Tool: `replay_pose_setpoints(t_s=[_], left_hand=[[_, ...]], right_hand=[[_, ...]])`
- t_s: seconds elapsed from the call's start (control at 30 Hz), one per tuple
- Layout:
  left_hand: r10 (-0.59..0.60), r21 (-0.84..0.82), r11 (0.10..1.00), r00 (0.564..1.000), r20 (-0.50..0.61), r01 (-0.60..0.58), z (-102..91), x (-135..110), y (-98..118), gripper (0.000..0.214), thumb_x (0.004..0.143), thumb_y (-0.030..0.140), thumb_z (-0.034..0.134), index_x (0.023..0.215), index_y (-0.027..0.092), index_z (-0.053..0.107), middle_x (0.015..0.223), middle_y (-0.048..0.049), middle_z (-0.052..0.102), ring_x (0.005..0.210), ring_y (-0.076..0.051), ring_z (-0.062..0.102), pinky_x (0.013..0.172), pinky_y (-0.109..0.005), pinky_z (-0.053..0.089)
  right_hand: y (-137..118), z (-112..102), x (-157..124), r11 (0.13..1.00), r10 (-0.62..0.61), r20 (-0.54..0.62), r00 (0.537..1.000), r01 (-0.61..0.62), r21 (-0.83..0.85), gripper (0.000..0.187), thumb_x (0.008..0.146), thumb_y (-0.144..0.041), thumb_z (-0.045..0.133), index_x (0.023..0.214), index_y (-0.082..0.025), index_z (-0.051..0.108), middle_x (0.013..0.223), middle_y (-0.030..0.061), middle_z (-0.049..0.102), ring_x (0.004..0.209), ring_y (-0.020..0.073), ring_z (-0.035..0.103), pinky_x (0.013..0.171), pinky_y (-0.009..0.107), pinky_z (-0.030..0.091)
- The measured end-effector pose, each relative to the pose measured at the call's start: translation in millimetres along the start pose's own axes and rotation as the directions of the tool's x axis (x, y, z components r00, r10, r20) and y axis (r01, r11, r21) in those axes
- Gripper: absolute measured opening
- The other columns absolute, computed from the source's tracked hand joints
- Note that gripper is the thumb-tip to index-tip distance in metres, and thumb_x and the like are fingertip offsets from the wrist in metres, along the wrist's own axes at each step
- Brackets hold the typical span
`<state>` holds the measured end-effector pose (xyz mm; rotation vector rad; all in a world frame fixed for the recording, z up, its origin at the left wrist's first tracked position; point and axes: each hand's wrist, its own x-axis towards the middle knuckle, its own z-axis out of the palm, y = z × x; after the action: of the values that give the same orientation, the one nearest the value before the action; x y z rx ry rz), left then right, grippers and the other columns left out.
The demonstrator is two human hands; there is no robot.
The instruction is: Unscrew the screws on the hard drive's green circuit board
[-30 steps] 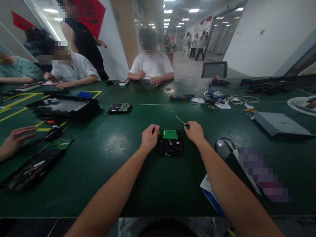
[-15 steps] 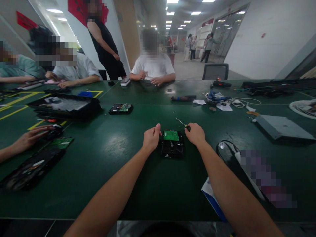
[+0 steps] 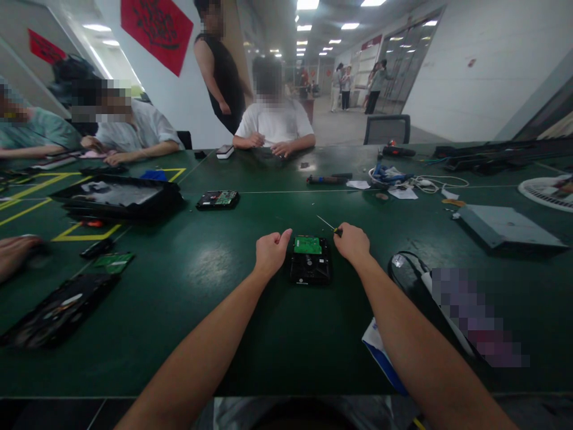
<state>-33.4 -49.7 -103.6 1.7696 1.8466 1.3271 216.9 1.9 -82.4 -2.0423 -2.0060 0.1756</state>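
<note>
A black hard drive [image 3: 310, 270] lies flat on the green table in front of me, a green circuit board [image 3: 307, 245] on its upper half. Just left of it is my left hand [image 3: 270, 252], its fingers curled in and the thumb pointing up; whatever is inside the curl is hidden. My right hand [image 3: 353, 243] is closed around the short dark handle of a screwdriver [image 3: 326, 224] at the drive's right side. The thin shaft points up and left, beyond the drive's far edge and away from the board.
Left are an opened black device [image 3: 62, 310], a loose board [image 3: 114, 261], a co-worker's hand [image 3: 15, 254] and a black tray [image 3: 116, 200]. Another drive [image 3: 218, 199] lies farther off. Right are a power strip [image 3: 452, 316], a grey metal box [image 3: 513, 227] and cables [image 3: 394, 177].
My left hand has shifted slightly away from the drive. The co-worker's hand at left has moved left, and the standing person has moved right.
</note>
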Motion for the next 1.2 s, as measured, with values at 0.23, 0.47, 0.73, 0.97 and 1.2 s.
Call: replay_pose_setpoints(t_s=[0.23,0.47,0.73,0.97,1.2], left_hand=[[-0.006,0.073,0.997,1.0,-0.026,0.008,2.3,7.9,-8.7,0.05,0.101,0.043,0.048,0.059,0.023,0.031,0.056,0.0043,0.033,0.055,-0.014,0.035,0.057,-0.031,0.024],[0.187,0.008,0.981,0.961,0.202,-0.193,4.1,12.7,-8.4,0.026,0.1,0.043,0.058,0.113,0.02,0.062,0.111,-0.0087,0.072,0.103,-0.024,0.068,0.091,-0.037,0.051],[0.189,0.282,0.919,0.935,0.301,-0.277,-2.4,5.9,-21.6,0.041,0.102,0.021,0.045,0.142,0.016,0.054,0.141,-0.0162,0.066,0.137,-0.032,0.057,0.117,-0.052,0.043],[0.21,0.301,0.889,0.892,0.4,-0.344,3.5,-5.0,-12.4,0.06,0.093,0.011,0.047,0.153,0.009,0.045,0.151,-0.0184,0.058,0.146,-0.032,0.049,0.122,-0.05,0.04],[0.144,0.341,0.905,0.938,0.316,-0.254,-10.2,-20.0,-15.0,0.063,0.095,0.021,0.052,0.155,0.008,0.04,0.151,-0.0223,0.055,0.146,-0.036,0.047,0.122,-0.055,0.039]], right_hand=[[-1.8,-2.1,0.8,0.998,0.065,0.018,0.998,-0.066,0.003,0.026,0.097,-0.031,0.059,0.115,-0.018,0.072,0.11,0.0184,0.077,0.101,0.0345,0.075,0.081,0.042,0.055],[-0.6,-1.2,0.9,0.998,0.036,0.009,0.999,-0.036,0.05,0.023,0.096,-0.027,0.061,0.114,-0.017,0.071,0.111,0.0181,0.077,0.1,0.033,0.075,0.082,0.041,0.055],[-2.3,0.9,-5.7,0.973,0.027,-0.024,0.999,-0.021,0.228,0.021,0.099,-0.031,0.058,0.11,-0.017,0.069,0.104,0.0174,0.078,0.095,0.0313,0.077,0.08,0.039,0.055],[-9.5,3.9,-13.9,0.901,0.0,-0.002,1.0,0.001,0.433,0.01,0.099,-0.029,0.06,0.098,-0.021,0.065,0.088,0.0094,0.08,0.072,0.0209,0.076,0.073,0.034,0.055],[-12.4,14.1,-11.9,0.73,-0.063,0.087,0.994,-0.013,0.683,0.008,0.101,-0.029,0.058,0.104,-0.022,0.061,0.105,0.0069,0.082,0.088,0.0179,0.079,0.062,0.025,0.056]])
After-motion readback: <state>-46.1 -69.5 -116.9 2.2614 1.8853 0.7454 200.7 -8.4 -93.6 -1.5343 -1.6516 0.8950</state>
